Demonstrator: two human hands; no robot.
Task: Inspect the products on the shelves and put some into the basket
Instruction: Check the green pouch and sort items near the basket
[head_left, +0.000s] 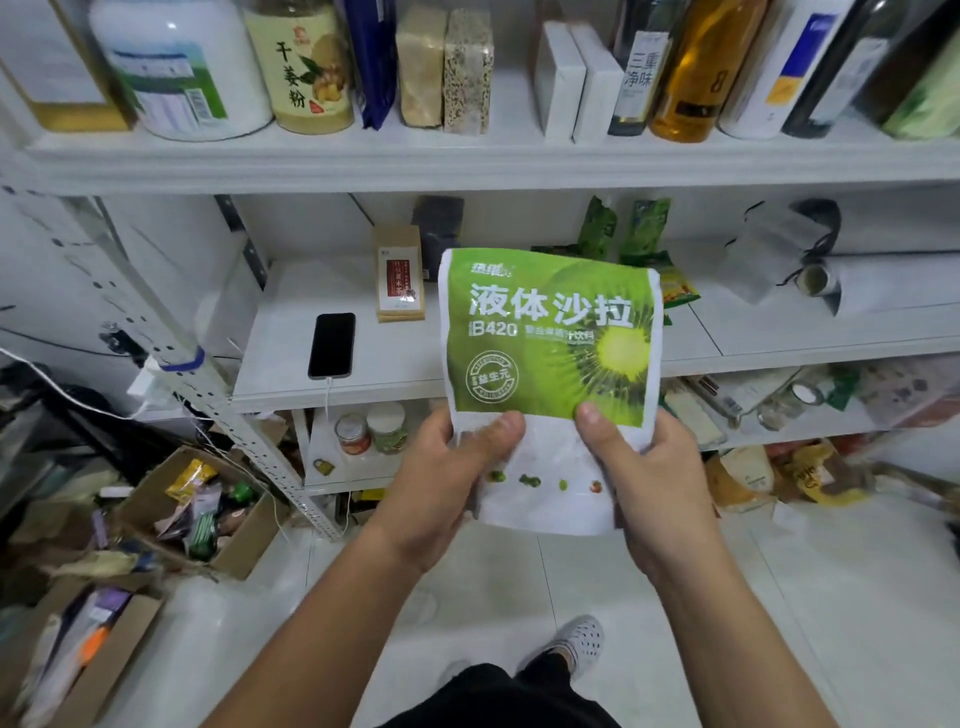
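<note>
The left hand (441, 488) and the right hand (644, 483) each pinch the bottom of one green pouch (550, 343), thumbs on front, held up before the middle shelf (519, 384). Behind it lie one black phone (332, 345) and one brown box (400, 275).

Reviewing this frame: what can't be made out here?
- Basket: not in the head view at all.
- Green pouch: its back faces away; left hand and right hand cover its lower corners.
- Top-shelf bottles: tops cut by the upper edge.
- Brown box: label print too small.
</note>
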